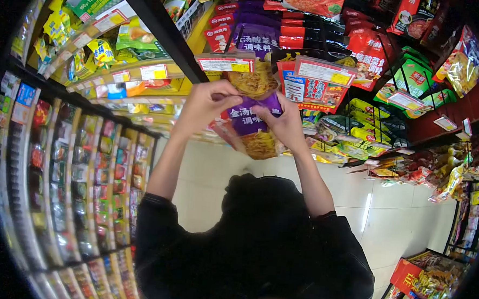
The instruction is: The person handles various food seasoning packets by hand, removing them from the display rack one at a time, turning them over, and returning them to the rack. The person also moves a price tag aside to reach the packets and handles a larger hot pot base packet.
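Note:
A purple seasoning packet with white lettering and a picture of food hangs between my hands, just below the rack. My right hand grips its right side, thumb across the front. At its upper left, my left hand is closed in a pinch at the packet's top edge; the fingertips partly cover the spot. Right above, matching purple packets hang in a row behind a price tag. The lower end of the front one shows just over my fingers.
Red packets and green packets hang to the right on black hooks. Shelves with small bags stand at upper left, and a tall shelf of packaged goods lines the left. A display box stands at lower right on the tiled floor.

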Available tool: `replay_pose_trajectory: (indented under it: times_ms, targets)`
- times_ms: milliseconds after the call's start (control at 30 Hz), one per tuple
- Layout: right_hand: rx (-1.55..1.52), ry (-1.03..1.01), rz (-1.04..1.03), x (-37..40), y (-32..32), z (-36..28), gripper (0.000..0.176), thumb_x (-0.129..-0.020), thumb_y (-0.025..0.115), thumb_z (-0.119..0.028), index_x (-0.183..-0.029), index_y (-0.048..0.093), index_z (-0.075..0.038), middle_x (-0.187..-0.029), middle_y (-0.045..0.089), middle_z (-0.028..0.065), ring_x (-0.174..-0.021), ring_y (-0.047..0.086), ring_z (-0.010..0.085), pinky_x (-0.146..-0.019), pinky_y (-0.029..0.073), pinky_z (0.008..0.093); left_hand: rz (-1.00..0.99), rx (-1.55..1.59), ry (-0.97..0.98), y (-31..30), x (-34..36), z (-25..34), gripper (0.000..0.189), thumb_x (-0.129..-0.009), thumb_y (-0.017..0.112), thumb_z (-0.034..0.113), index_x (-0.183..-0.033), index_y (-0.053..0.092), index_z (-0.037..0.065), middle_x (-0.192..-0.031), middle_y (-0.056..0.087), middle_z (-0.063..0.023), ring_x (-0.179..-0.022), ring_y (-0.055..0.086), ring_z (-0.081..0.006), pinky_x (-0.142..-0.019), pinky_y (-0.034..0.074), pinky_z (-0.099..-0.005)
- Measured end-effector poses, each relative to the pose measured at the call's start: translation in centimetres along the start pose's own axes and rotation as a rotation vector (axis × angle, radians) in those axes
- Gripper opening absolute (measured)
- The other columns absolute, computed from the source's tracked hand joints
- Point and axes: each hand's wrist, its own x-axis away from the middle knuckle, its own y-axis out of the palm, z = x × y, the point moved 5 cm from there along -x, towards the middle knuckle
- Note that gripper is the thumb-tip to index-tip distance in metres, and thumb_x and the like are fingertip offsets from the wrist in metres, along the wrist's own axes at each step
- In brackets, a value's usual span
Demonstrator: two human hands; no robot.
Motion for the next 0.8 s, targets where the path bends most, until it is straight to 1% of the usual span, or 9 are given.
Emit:
replay_pose_trajectory:
  times_ms: [33,100,233,267,367,533,633,733,800]
  targets:
    - [0.043,-0.011,0.004,-0.5,0.0,-0.1,0.021,-0.087,0.074,-0.011,-0.102,0.064,0.0,-0.079,0.067,0.0015,-0.072,0.058,0.0058,-0.068,0.049,0.0254,0.078,0.027,0.019,-0.6,-0.1,-0.7,0.006,-0.088,0.07,0.002,-0.091,0.067,-0.002,-0.082,0.068,-0.0026,-0.077,0.06,-0.0053,-0.068,0.048,-0.0225]
    - [0.128,-0.031,0.013,-1.4,0.1,-0.6,0.016,-0.087,0.074,-0.012,-0.095,0.066,-0.001,-0.078,0.068,0.0058,-0.07,0.058,0.0082,-0.066,0.048,0.0281,0.077,0.108,-0.039,-1.1,0.1,-1.2,0.012,-0.091,0.069,0.006,-0.1,0.068,-0.002,-0.087,0.069,-0.0016,-0.079,0.06,-0.0051,-0.07,0.049,-0.0222]
    - [-0.133,-0.01,0.115,-3.2,0.0,-1.5,0.017,-0.092,0.069,-0.013,-0.102,0.066,0.001,-0.084,0.07,0.0037,-0.074,0.059,0.0058,-0.068,0.049,0.0264,0.144,0.359,-0.048,-1.7,-0.2,-1.7,0.02,-0.093,0.067,0.008,-0.11,0.067,-0.001,-0.096,0.07,-0.0019,-0.085,0.061,-0.0058,-0.074,0.05,-0.022]
    - [-0.061,-0.022,0.107,-3.7,-0.1,-1.3,0.018,-0.093,0.068,-0.013,-0.104,0.066,0.002,-0.086,0.071,0.0033,-0.077,0.06,0.0053,-0.069,0.05,0.0261,0.183,0.401,-0.03,-1.5,-0.5,-2.5,0.022,-0.093,0.067,0.008,-0.113,0.067,-0.001,-0.098,0.07,-0.002,-0.086,0.061,-0.006,-0.075,0.05,-0.0221]
    - [-0.034,-0.059,0.185,-4.5,0.3,-1.9,0.018,-0.093,0.067,-0.012,-0.104,0.066,0.001,-0.085,0.072,0.004,-0.077,0.061,0.0054,-0.068,0.05,0.0259,0.366,0.448,0.036,-0.6,-1.2,-3.4,0.024,-0.092,0.069,0.009,-0.11,0.066,-0.006,-0.096,0.069,-0.0033,-0.086,0.059,-0.0059,-0.077,0.048,-0.0213]
    - [-0.046,-0.089,0.249,-5.2,1.0,-1.9,0.016,-0.093,0.068,-0.012,-0.101,0.066,0.001,-0.082,0.071,0.0044,-0.075,0.061,0.0055,-0.067,0.05,0.0264,0.688,0.38,0.22,0.9,-1.7,-1.7,0.02,-0.091,0.07,0.011,-0.103,0.065,-0.003,-0.094,0.068,-0.0033,-0.087,0.058,-0.0071,-0.079,0.047,-0.0236]
    - [-0.047,-0.118,0.286,-5.7,1.2,-1.7,0.013,-0.092,0.068,-0.01,-0.099,0.065,0.001,-0.082,0.071,0.0039,-0.075,0.061,0.0057,-0.068,0.05,0.0264,0.681,0.334,0.144,0.7,-3.1,-3.5,0.022,-0.091,0.07,0.011,-0.107,0.062,-0.003,-0.1,0.066,-0.0034,-0.089,0.059,-0.0077,-0.081,0.047,-0.0231]
    - [-0.068,-0.166,0.316,-6.3,1.4,-1.6,0.012,-0.09,0.068,-0.009,-0.097,0.064,0.0,-0.081,0.07,0.0037,-0.074,0.061,0.006,-0.067,0.05,0.0266,0.819,0.545,0.316,0.9,-3.3,-2.0,0.027,-0.087,0.072,0.007,-0.109,0.06,-0.002,-0.105,0.063,-0.0043,-0.094,0.059,-0.0098,-0.085,0.047,-0.0241]
    - [-0.091,-0.166,0.348,-6.5,1.4,-1.9,0.012,-0.09,0.069,-0.009,-0.096,0.064,0.0,-0.08,0.07,0.0042,-0.073,0.06,0.0062,-0.066,0.05,0.0269,0.784,0.45,0.386,0.1,-3.9,-1.8,0.031,-0.083,0.073,0.003,-0.111,0.06,-0.002,-0.108,0.063,-0.0053,-0.098,0.059,-0.0115,-0.088,0.046,-0.0256]
